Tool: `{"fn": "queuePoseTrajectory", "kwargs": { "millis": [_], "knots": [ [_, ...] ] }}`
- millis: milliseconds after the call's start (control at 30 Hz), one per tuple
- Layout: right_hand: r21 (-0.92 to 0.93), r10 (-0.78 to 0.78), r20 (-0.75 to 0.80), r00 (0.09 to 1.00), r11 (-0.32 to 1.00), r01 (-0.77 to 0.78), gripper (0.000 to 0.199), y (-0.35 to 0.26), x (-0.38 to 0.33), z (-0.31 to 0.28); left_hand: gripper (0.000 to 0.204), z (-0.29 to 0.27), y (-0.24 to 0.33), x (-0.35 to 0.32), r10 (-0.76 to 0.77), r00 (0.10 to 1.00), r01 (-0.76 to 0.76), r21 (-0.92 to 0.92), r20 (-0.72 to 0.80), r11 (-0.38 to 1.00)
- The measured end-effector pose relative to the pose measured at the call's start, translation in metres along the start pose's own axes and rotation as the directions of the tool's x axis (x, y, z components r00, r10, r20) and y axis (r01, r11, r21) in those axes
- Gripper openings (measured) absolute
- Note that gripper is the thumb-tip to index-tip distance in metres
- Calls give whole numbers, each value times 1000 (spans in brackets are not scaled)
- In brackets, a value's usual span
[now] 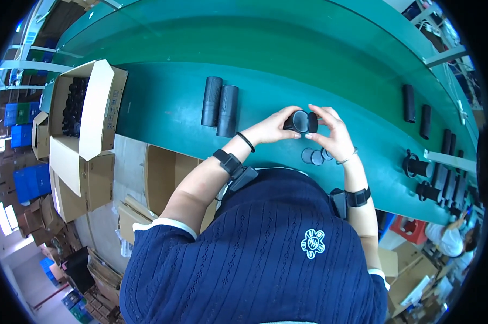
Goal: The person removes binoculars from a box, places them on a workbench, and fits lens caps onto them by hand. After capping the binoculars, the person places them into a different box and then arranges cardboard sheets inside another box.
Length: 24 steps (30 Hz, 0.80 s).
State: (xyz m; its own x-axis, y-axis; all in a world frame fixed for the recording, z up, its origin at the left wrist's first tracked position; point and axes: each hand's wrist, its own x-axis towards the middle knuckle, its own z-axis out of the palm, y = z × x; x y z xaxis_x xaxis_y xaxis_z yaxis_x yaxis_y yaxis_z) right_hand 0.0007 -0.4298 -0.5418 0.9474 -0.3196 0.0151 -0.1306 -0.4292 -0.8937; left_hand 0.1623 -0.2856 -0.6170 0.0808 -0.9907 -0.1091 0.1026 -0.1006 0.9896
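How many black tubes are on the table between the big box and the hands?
2: the left tube and, beside it, the right tube, nearer the left hand.

In front of you is a green tabletop (163, 108). Directly on it, two black cylinders (228, 110) are just beside each other, and small round discs (307, 156) lie near your body. Farther right, more black cylindrical pieces (409, 103) rest.

1. Cylinder pair (228, 110) on counter (163, 102), left of left grip (272, 128).
2. Cup (299, 121) in left grip, disc (313, 123) in right grip (336, 133).
3. Loose discs (308, 155) on counter, before cup.
4. Carton (99, 108) far left, parts (75, 108) inside.
5. Further cylinders (409, 103) far right.
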Motion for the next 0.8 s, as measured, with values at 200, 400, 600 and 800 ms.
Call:
{"fn": "queuePoseTrajectory", "kwargs": {
  "millis": [200, 400, 600, 800],
  "knots": [
    [-191, -67, -31, 997, 980, 60, 66, -2, 6, 15, 84, 3, 9, 1, -7, 999, -9, 358, 44, 934],
    [-193, -34, -57, 998, 981, 23, 60, 3, 2, 17, 93, 2, 10, 2, -31, 999, 15, 336, 42, 942],
    [-247, -54, -89, 995, 969, 30, 57, 9, 2, 22, 87, 6, -1, 6, 57, 998, -41, 358, -35, 933],
    [-329, -86, -106, 991, 943, 47, 56, 0, 2, 27, 71, 6, -3, 6, 50, 998, -31, 336, -46, 941]
  ]
}}
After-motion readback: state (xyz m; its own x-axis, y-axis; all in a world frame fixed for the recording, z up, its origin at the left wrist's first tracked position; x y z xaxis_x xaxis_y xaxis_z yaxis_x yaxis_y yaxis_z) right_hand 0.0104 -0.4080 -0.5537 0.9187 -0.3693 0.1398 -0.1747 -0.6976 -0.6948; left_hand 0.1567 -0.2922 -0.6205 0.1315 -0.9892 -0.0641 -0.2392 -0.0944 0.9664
